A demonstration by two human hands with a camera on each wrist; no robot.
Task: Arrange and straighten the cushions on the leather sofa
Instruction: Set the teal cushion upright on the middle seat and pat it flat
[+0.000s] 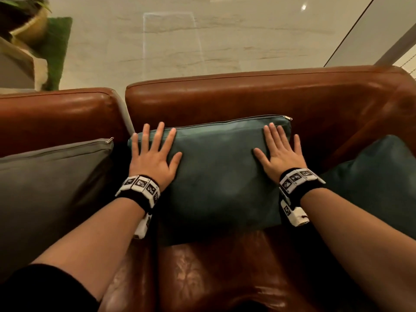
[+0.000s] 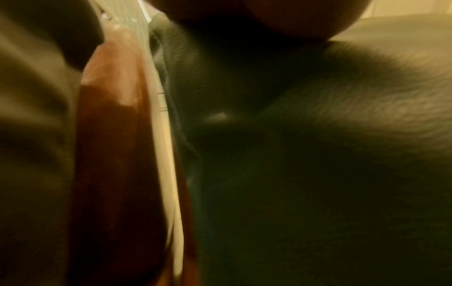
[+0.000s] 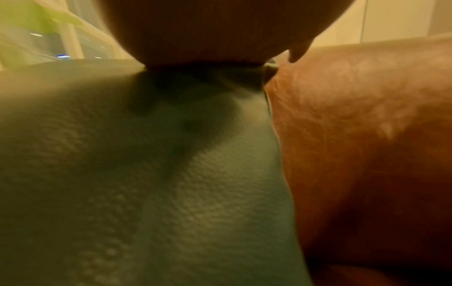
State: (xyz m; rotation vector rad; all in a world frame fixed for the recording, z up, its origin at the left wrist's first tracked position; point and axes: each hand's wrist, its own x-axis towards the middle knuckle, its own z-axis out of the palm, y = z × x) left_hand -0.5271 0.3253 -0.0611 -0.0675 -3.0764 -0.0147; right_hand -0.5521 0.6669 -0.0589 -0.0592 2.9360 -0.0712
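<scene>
**Two flat hands on the teal cushion**

The left hand and the right hand lie flat with fingers spread, pressing on the soft teal cushion. The cushion is under both palms and leans on the shiny brown leather sofa. A smooth gray cushion sits left of the left hand. Another teal cushion sits right of the right hand.

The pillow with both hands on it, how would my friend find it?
Look at the brown leather sofa. Three cushions lean on it: the grey cushion, the teal cushion in the middle, another teal cushion in the corner. Yours is the middle one, with its zip on top.
</scene>
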